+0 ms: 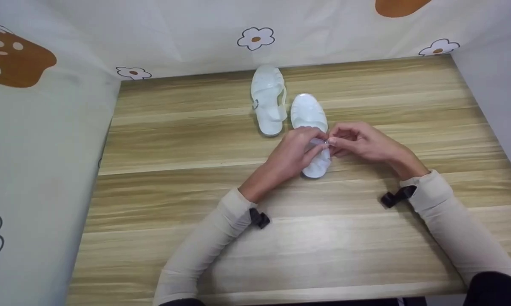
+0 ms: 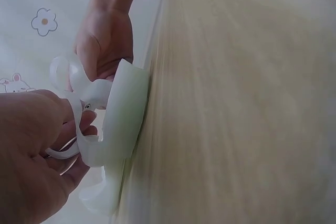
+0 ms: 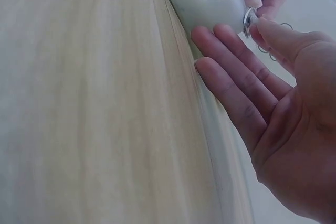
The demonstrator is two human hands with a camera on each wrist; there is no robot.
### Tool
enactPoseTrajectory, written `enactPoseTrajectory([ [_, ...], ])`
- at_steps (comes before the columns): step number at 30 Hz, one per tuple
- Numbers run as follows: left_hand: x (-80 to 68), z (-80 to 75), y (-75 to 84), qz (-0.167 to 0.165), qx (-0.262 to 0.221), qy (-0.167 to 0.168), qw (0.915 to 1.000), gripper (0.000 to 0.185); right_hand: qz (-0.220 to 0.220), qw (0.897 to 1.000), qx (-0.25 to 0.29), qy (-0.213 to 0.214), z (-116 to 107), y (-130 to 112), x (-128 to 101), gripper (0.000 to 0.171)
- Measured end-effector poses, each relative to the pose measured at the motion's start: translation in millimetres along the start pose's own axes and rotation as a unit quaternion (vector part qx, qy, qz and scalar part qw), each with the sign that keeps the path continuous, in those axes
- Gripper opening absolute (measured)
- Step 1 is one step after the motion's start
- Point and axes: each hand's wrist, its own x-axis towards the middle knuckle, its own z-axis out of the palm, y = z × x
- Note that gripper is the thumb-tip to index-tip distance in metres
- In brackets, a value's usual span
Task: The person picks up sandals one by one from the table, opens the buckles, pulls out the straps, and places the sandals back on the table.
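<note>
Nearest to me my two sleeves come in over the wooden table [image 1: 162, 178], each with a black strap at the wrist; past them my hands meet over the near sandal [image 1: 308, 114], a white, translucent one that lies flat on the table, toe pointing away from me, its heel end showing just below my fingers.

My left hand [image 1: 296, 154] lies over the heel half of that sandal; its grip is curled, thumb and fingertips pinching the thin white strap [image 2: 86, 98], and in the left wrist view the strap loops out between my fingers while the sole stands against the table edge-on; my right hand [image 1: 359, 140] comes in from the other side, touching the left at the fingertips; its thumb and forefinger pinch the small metal buckle [image 3: 248, 18] at the strap's end, while the other three fingers [image 3: 231, 72] lie straight and relaxed alongside the sandal's side; so the buckle sits right at the meeting point of both grips, above the middle of the sandal, and the sole rests on the table beneath them.

Beyond my hands the toe of the near sandal shows free; just beside it, to the left and a little farther off, lies the second sandal [image 1: 268, 100], the two close but apart; farther still the table ends at a pale cloth backdrop [image 1: 221, 29] printed with flowers.
</note>
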Motion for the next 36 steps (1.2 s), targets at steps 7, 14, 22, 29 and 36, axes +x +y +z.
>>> enactPoseTrajectory([
  [7, 0.9, -2.2, -1.5, 0.002, 0.000, 0.000, 1.0000, 0.020, -0.002, 1.000, 0.005, -0.008, -0.7, -1.8, -0.8, 0.023],
  [14, 0.5, -2.2, -2.8, 0.002, -0.006, 0.003, 1.0000, 0.019, -0.019, 0.999, -0.013, -0.027, -2.8, -0.7, -1.5, 0.019],
  [22, -0.4, -0.1, -1.6, 0.005, -0.013, 0.016, 0.9998, 0.018, -0.029, 0.998, -0.055, -0.004, 2.2, -4.6, 0.2, 0.015],
  [29, 1.1, 0.9, 0.2, -0.005, -0.012, 0.018, 0.9998, 0.020, -0.024, 0.997, -0.073, 0.004, 1.2, -7.5, -3.5, 0.016],
  [36, 1.0, 0.5, -1.4, -0.008, -0.023, 0.026, 0.9994, 0.021, -0.035, 0.998, -0.051, -0.020, -2.2, -2.9, -3.1, 0.014],
])
